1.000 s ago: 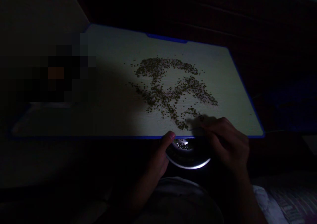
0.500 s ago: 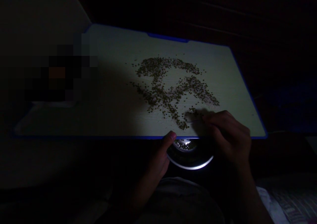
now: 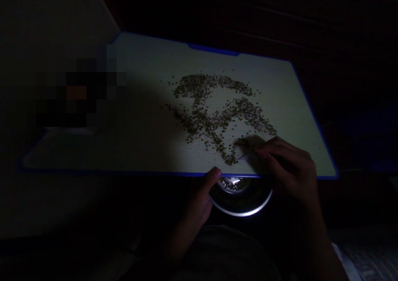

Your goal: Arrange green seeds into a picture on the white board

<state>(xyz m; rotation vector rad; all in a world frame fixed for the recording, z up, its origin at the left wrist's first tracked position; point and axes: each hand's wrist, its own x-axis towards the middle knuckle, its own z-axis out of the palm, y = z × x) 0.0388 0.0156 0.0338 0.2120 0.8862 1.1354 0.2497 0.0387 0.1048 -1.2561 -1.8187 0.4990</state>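
Observation:
My left hand [image 3: 203, 198] is at the near edge of a pale board [image 3: 298, 119] with a blue rim. Its thumb presses on that edge; the other fingers are hidden below, beside a shiny metal bowl [image 3: 244, 212]. Small dark grains [image 3: 199, 82], like beans or seeds, lie scattered over the board's middle. My right hand [image 3: 289, 165] is closed in a pinch over the near right part of the board. A thin, light stick-like piece [image 3: 245, 155] juts from its fingertips toward a small clump of grains [image 3: 230, 161]. More grains [image 3: 233, 183] lie in the bowl.
The scene is very dark. A blurred-out patch [image 3: 76, 92] covers the board's left end. A dim blue object [image 3: 367, 136] stands at the right, and striped cloth [image 3: 370, 252] lies at the lower right. A pale surface [image 3: 56, 15] fills the upper left.
My right hand lifted slightly away from the near clump, then brought the thin piece back toward it. My left hand keeps its place at the edge. The whole view has shifted a little.

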